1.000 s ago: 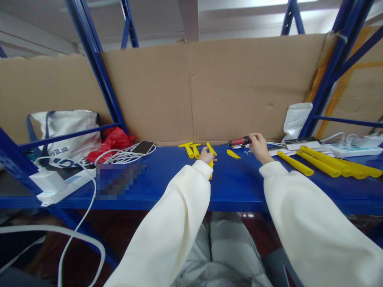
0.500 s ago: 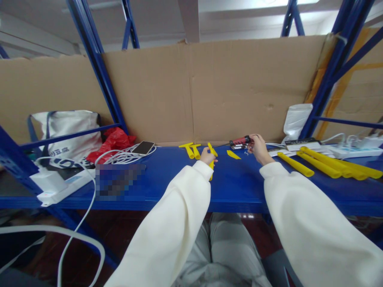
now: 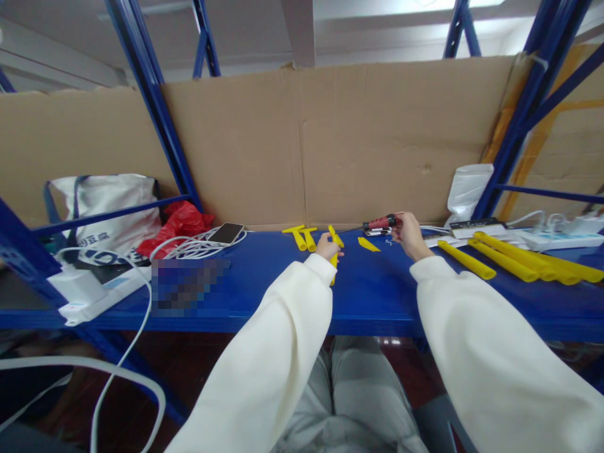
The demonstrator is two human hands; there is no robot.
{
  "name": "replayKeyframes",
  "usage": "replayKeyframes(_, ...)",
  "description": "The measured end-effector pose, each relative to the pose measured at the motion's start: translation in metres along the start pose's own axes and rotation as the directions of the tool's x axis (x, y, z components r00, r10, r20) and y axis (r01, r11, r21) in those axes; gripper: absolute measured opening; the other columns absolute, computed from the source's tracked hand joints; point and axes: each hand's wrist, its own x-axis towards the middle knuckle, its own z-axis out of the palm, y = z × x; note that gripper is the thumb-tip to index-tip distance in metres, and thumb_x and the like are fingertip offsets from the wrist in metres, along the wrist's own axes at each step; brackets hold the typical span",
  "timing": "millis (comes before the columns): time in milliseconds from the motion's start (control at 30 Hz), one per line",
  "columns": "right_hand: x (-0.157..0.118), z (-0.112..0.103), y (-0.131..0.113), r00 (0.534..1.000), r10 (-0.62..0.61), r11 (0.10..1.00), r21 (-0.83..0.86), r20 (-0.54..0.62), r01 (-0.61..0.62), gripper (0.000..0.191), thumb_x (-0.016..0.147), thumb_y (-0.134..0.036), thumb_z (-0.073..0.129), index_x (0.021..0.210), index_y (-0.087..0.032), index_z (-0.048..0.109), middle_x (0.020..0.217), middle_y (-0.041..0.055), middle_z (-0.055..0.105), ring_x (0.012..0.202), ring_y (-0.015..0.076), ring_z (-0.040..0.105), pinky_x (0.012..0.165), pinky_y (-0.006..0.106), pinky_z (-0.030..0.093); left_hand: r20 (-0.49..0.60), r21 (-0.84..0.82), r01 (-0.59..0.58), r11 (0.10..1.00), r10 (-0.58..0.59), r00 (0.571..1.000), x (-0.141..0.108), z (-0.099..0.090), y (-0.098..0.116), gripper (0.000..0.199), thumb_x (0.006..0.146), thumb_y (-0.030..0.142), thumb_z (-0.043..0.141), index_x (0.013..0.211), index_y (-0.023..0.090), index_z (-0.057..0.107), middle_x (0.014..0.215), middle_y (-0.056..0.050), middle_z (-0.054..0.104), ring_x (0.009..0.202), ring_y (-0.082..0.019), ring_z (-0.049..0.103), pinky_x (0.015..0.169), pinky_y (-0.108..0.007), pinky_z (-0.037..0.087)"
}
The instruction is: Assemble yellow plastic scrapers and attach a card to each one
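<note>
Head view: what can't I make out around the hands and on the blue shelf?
All in the head view:
- Screwdriver tip: too small to tell whether it touches the held yellow piece.
- That piece's middle: covered by the left hand.
- Small bits by the right hand: too small to identify.
- Pixelated patch: contents blurred out.

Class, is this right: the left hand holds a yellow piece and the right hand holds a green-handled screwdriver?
Not green: the head view shows the screwdriver has a red and black handle. The left hand holds a yellow piece; the right hand, the screwdriver.
</note>
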Motion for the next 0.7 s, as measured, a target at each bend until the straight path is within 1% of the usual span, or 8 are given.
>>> replayKeyframes(133,0.001,-0.001,0.001,1.000,-0.025,1.000,0.006,0.013,0.025,0.023,0.076,-0.041,0.062,0.079,-0.025,0.046,0.046,-0.0106,0.041,0.031,0.0068,0.032,0.032,0.019,0.016,0.016,0.012,0.003,1.000,-0.003,1.000,0.000,-0.001,0.000,0.055,0.085,0.002,0.056,0.135,0.023,0.047,0.111,-0.008,0.072,0.074,-0.014,0.072,0.044,-0.015,0.043)
replayKeyframes(233,0.000,-0.001,-0.001,1.000,-0.010,1.000,-0.003,-0.010,0.010,0.018,0.077,-0.038,0.060,0.079,-0.025,0.047,0.047,-0.0099,0.043,0.032,0.0072,0.032,0.031,0.019,0.017,0.020,0.016,-0.003,1.000,0.002,1.000,0.000,-0.001,0.000,0.056,0.084,-0.001,0.053,0.136,0.022,0.046,0.113,-0.009,0.071,0.073,-0.014,0.072,0.043,-0.015,0.042)
replayKeyframes(367,-0.003,0.001,-0.005,1.000,0.004,1.000,-0.003,-0.020,-0.004,0.017,0.078,-0.035,0.060,0.080,-0.025,0.047,0.048,-0.0092,0.046,0.032,0.0074,0.034,0.031,0.019,0.017,0.018,0.011,-0.010,1.000,0.010,1.000,0.001,0.000,0.000,0.056,0.084,0.000,0.055,0.135,0.021,0.047,0.113,-0.010,0.071,0.074,-0.014,0.072,0.042,-0.015,0.042)
replayKeyframes(467,-0.004,0.002,-0.007,1.000,0.001,1.000,0.003,-0.012,-0.001,0.019,0.078,-0.036,0.063,0.081,-0.025,0.048,0.045,-0.0109,0.042,0.030,0.0074,0.032,0.031,0.019,0.017,0.013,0.009,-0.009,1.000,0.009,1.000,0.003,0.000,-0.001,0.056,0.084,0.001,0.056,0.136,0.022,0.047,0.112,-0.009,0.071,0.076,-0.015,0.073,0.041,-0.014,0.041)
replayKeyframes(600,-0.007,0.002,-0.008,0.999,-0.041,0.999,0.007,-0.002,0.041,0.029,0.076,-0.042,0.072,0.082,-0.025,0.050,0.041,-0.0127,0.037,0.030,0.0072,0.031,0.030,0.019,0.019,0.010,0.010,-0.011,1.000,0.011,1.000,0.005,0.000,-0.002,0.057,0.085,-0.001,0.051,0.137,0.022,0.047,0.111,-0.009,0.072,0.076,-0.015,0.073,0.040,-0.014,0.040)
replayKeyframes(700,-0.009,0.001,-0.011,0.997,-0.050,0.998,0.029,0.051,0.048,0.036,0.075,-0.051,0.075,0.082,-0.024,0.053,0.041,-0.0117,0.039,0.031,0.0070,0.034,0.031,0.018,0.022,0.011,0.008,-0.008,1.000,0.008,1.000,0.005,-0.001,-0.002,0.057,0.085,-0.002,0.050,0.137,0.021,0.047,0.112,-0.009,0.072,0.075,-0.015,0.073,0.039,-0.014,0.039)
